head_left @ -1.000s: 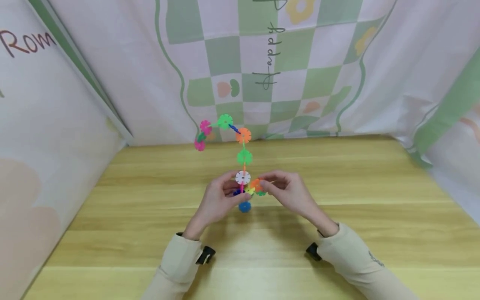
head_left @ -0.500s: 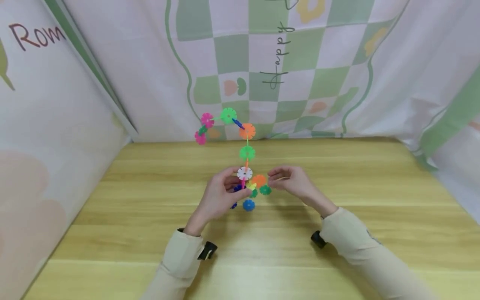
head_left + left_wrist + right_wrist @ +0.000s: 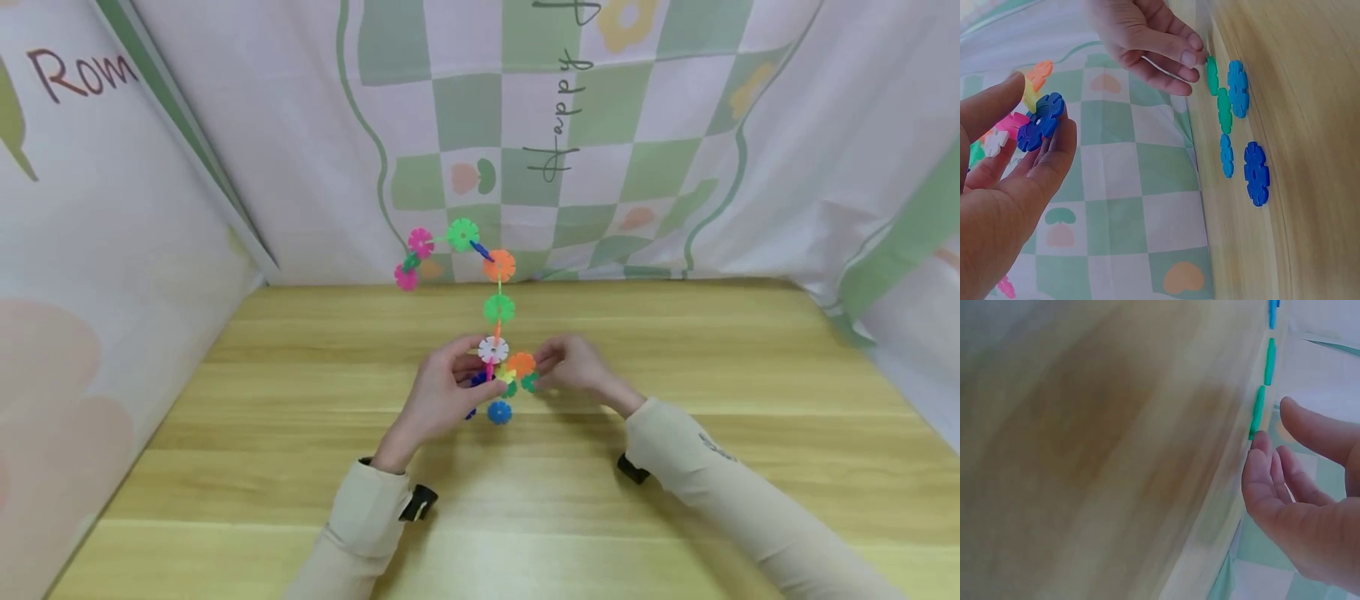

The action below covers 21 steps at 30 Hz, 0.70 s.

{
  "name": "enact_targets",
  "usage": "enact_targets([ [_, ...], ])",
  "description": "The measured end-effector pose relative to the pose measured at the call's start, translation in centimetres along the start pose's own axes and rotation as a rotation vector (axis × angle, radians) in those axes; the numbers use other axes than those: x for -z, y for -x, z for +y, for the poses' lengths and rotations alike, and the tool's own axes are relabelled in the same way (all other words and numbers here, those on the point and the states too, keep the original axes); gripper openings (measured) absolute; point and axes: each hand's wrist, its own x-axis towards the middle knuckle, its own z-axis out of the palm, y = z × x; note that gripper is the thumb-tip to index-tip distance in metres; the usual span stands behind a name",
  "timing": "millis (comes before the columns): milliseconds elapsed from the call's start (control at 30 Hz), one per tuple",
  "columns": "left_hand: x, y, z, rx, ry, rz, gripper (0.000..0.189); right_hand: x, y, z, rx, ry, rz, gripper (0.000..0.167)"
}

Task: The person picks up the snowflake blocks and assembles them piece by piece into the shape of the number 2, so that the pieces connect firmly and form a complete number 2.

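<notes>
In the head view my left hand (image 3: 438, 396) holds up a curved chain of flower-shaped, notched plastic discs. Its thumb and fingers pinch the chain near a yellow disc (image 3: 1030, 95) and a dark blue disc (image 3: 1041, 122). From there the chain rises through a white disc (image 3: 492, 350) to a pink disc (image 3: 406, 277) at the far left tip. An orange disc (image 3: 521, 364) sticks out at its right. My right hand (image 3: 576, 367) is low at the table, thumb apart from its fingers. Its fingertips are at a green disc (image 3: 1258, 412); whether they touch it I cannot tell.
Several loose discs lie on the wooden table (image 3: 262, 467), among them a light blue disc (image 3: 1239, 89), a second green disc (image 3: 1225, 110) and a dark blue one. A checkered cloth (image 3: 540, 125) hangs behind the table's far edge; a printed white panel (image 3: 112, 192) stands at left.
My right hand has let go of the orange disc, drawn back to the right, then lowered to the green disc on the table. The left hand keeps holding the chain in about the same place.
</notes>
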Motion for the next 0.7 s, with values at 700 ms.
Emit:
enact_targets([
  [700, 0.14, 0.17, 0.00, 0.023, -0.006, -0.007, 0.056, -0.66, -0.45, -0.45, 0.030, 0.172, -0.065, 0.029],
])
